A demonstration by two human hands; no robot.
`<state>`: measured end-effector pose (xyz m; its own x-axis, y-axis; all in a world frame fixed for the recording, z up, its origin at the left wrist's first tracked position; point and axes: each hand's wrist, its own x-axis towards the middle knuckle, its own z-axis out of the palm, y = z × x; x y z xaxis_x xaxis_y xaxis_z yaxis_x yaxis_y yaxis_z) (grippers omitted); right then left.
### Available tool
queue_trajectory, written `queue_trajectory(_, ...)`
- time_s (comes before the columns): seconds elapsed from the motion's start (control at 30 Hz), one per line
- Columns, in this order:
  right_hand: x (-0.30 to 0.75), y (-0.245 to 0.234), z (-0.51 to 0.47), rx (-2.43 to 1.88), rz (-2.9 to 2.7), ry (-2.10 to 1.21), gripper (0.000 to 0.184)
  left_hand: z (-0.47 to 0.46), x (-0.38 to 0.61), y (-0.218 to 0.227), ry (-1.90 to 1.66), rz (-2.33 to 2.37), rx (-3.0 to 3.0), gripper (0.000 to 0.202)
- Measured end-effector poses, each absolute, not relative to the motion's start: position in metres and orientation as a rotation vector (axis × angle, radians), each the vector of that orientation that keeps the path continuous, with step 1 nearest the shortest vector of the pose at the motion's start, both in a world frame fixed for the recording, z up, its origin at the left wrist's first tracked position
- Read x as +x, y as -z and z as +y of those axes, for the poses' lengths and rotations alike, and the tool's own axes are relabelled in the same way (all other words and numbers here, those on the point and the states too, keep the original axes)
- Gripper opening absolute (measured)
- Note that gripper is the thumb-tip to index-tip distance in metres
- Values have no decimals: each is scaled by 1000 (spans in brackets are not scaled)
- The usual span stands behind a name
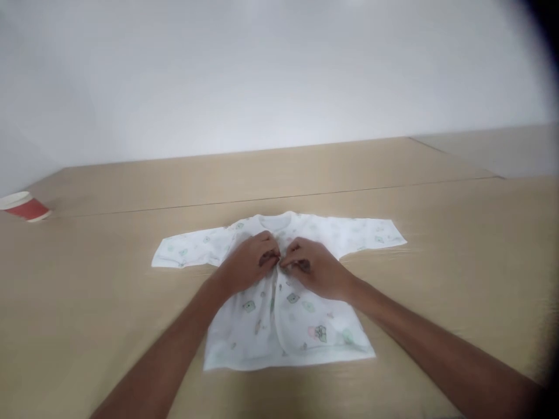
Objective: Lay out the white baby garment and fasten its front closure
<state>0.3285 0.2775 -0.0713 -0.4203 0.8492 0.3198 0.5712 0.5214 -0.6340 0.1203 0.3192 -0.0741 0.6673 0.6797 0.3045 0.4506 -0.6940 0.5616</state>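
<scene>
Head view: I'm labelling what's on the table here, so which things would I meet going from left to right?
Red-and-white cup, one shirt sleeve, left hand, right hand, other shirt sleeve.

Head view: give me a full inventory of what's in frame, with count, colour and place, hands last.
shirt: 1, white with small mostly green prints, laid flat in the middle, sleeves spread
cup: 1, red with pale bands, on the table at the far left
table: 1, tan, under the shirt, a thin dark line crossing behind it
wall: 1, pale grey, behind the table
left hand: 1, bare, fingertips on the shirt's front opening
right hand: 1, bare, fingertips beside the left's
</scene>
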Motion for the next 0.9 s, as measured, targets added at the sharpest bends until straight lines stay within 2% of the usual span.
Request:
queue_trajectory(0.43, 329, 66, 273, -1195, -2203, -535, 30, 320, 116, 59, -617, 772, 2506, 15)
queue_trajectory(0.67, 333, 64, 276, -1238, -2075, -414, 16, 322, 121, 71, -741, 896, 2405, 8)
queue_trajectory(0.8, 331, 61, 272, -1250, -2102, -456, 14, 322, 122, 70, -768, 993, 2430, 14)
queue_trajectory(0.9, 329, 55, 267, -1236, -2182, -509, 7, 319, 118, 60, -730, 1028, 2426, 9)
